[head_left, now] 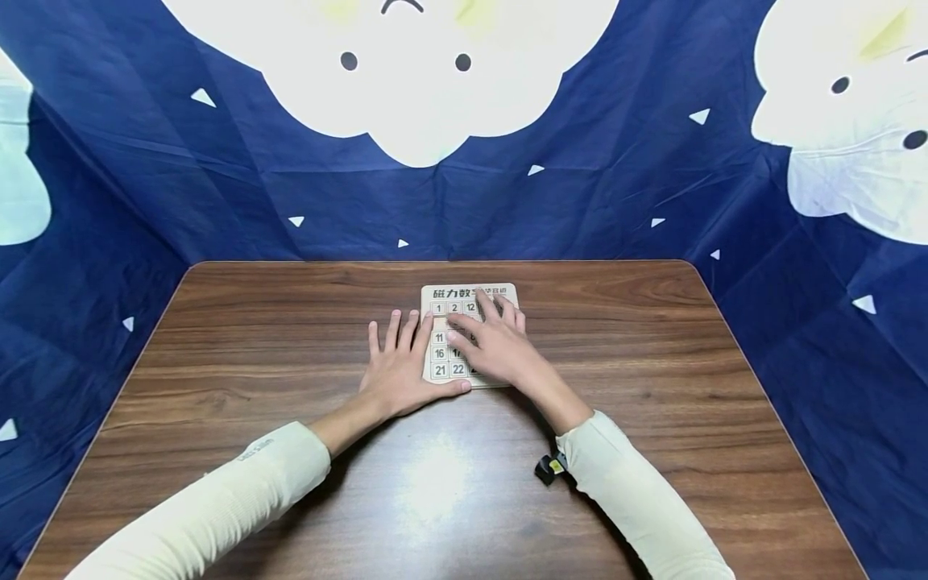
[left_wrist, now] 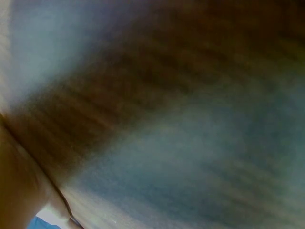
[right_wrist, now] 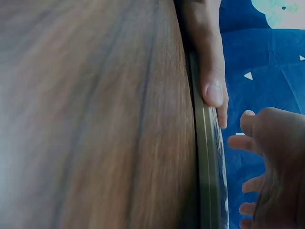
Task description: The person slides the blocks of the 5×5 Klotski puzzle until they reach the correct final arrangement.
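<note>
A pale number sliding puzzle (head_left: 440, 354) lies flat on the wooden table, with numbered tiles in rows and printed Chinese characters along its top. My left hand (head_left: 397, 372) rests at its left side, fingers spread straight, the thumb on the near edge and the index finger by the left edge. Above the tiles, my right hand (head_left: 496, 345) reaches with extended, spread fingers and hides the board's right part. In the right wrist view the right hand (right_wrist: 283, 164) appears slightly above the board; whether a fingertip touches a tile, I cannot tell.
The brown wood-grain table (head_left: 254, 338) spreads around the board. Dark blue cloth (head_left: 464, 209) with white clouds and triangles hangs behind and at both sides. A small black device (head_left: 548, 469) sits at the right sleeve's cuff. The left wrist view is mostly blurred tabletop.
</note>
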